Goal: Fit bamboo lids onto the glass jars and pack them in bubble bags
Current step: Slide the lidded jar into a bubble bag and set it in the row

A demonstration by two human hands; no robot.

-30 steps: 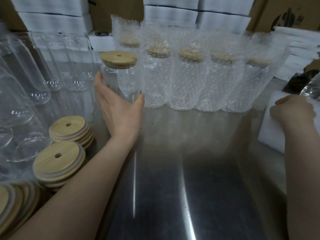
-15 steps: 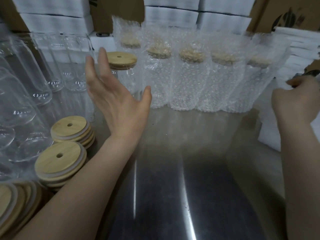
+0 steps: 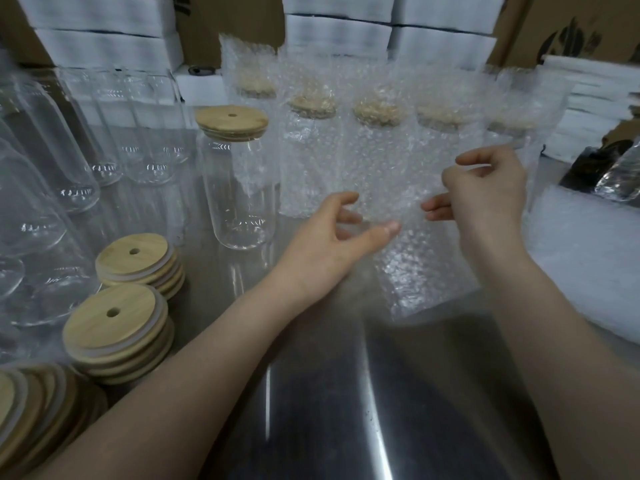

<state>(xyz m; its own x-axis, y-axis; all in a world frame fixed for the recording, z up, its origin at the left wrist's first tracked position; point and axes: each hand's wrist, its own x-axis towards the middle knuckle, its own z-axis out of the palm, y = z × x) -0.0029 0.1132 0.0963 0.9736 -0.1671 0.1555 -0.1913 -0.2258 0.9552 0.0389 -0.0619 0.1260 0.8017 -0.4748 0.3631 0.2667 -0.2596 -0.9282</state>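
Progress: five packed jars (image 3: 377,161) stand in a row at the back, each w/ lid on, inside bubble wrap. One more jar (image 3: 239,195) has its lid (image 3: 231,121) fitted but isn't bagged; it stands on the table (image 3: 311,393), left of the row and just left of the hands. Judging by this, it's next to pack. Lots left: bare jars (image 3: 86,143) w/o lids crowd the left side, lid stacks (image 3: 117,330) in front of them.

R hand (image 3: 485,195) pinches an empty bag (image 3: 426,282) near its top, holding it up in front of the row. L hand (image 3: 332,233) is at the bag's left edge, fingers curled, thumb tip touching the film; can't tell if it actually grips. Bag mouth prob not opened yet.

Materials: jars are clear glass, tall cyl, rounded base. Lids are flat bamboo discs w/ a small straw hole and a pale ring underneath. Bag is thin, translucent, bubbly and limp. Table is brushed steel, reflective. Bag pile (image 3: 588,258) at right, white boxes (image 3: 104,50) behind.
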